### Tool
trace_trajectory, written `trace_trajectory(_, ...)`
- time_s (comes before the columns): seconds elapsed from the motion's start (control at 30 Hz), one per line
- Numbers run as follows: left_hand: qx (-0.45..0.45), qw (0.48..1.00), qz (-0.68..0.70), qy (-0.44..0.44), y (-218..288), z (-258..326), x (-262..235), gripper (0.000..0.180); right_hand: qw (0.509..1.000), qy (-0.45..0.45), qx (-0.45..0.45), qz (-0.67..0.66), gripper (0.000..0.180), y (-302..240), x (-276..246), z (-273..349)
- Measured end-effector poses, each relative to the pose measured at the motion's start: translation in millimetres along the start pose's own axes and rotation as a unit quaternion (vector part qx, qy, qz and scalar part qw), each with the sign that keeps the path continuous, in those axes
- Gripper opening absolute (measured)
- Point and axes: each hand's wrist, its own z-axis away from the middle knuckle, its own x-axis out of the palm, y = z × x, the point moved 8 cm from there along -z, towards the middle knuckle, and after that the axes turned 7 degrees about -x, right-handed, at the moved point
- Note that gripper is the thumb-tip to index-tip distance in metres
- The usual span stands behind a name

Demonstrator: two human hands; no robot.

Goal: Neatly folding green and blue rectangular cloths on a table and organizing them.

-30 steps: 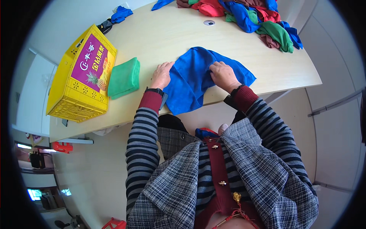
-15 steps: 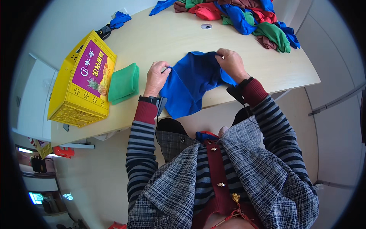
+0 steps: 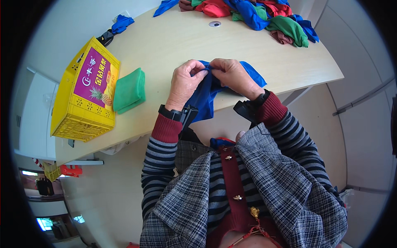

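A blue cloth (image 3: 201, 99) hangs from my two hands over the near edge of the table, part of it lying on the tabletop to the right. My left hand (image 3: 185, 82) pinches its upper edge between thumb and fingers. Right beside it, my right hand (image 3: 235, 77) grips the same edge, the fingertips of both hands almost touching. Some of the cloth is hidden behind my hands. To the left lies a folded green cloth (image 3: 129, 90), next to a yellow plastic crate (image 3: 84, 120).
At the far right of the pale wooden table (image 3: 173, 41) is a heap of crumpled blue, red, green and brown cloths (image 3: 289, 29). A round cable hole (image 3: 215, 24) lies before it. A small blue cloth (image 3: 122, 24) sits at the far left edge.
My hands have come together from well apart, bringing the held parts of the blue cloth's edge together. The cloth, spread wide before, now hangs bunched and narrower.
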Motion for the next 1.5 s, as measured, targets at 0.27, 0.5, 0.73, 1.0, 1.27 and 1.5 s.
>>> trace_trajectory(0.27, -0.049, 0.998, 0.030, -0.008, -19.6, -0.5, 4.7, 0.011, 0.993, -0.025, -0.096, 0.070, 0.027, -26.0, -1.8, 8.0)
trace_trajectory(0.5, -0.093, 0.990, 0.042, -0.099, -42.5, 4.8, 21.1, 0.015, 0.987, -0.043, -0.107, 0.111, 0.021, -14.3, 2.9, 9.8)
trace_trajectory(0.73, -0.057, 0.974, -0.141, -0.170, -74.7, 21.2, 16.1, 0.028, 0.999, -0.022, -0.030, 0.011, 0.020, -11.0, -36.9, 21.1)
trace_trajectory(1.0, 0.069, 0.940, -0.324, -0.076, -80.1, 29.4, -11.8, 0.030, 0.993, 0.071, -0.056, -0.074, 0.019, -40.8, -118.3, 31.7)
trace_trajectory(1.27, 0.212, 0.896, -0.387, 0.055, 54.1, 6.2, -103.3, 0.021, 0.983, 0.130, -0.128, -0.013, 0.019, -58.9, -208.6, 20.4)
trace_trajectory(1.5, 0.349, 0.775, -0.514, 0.116, 161.8, -1.4, -136.0, 0.016, 0.968, 0.174, -0.178, 0.024, 0.019, -115.9, -244.9, 19.3)
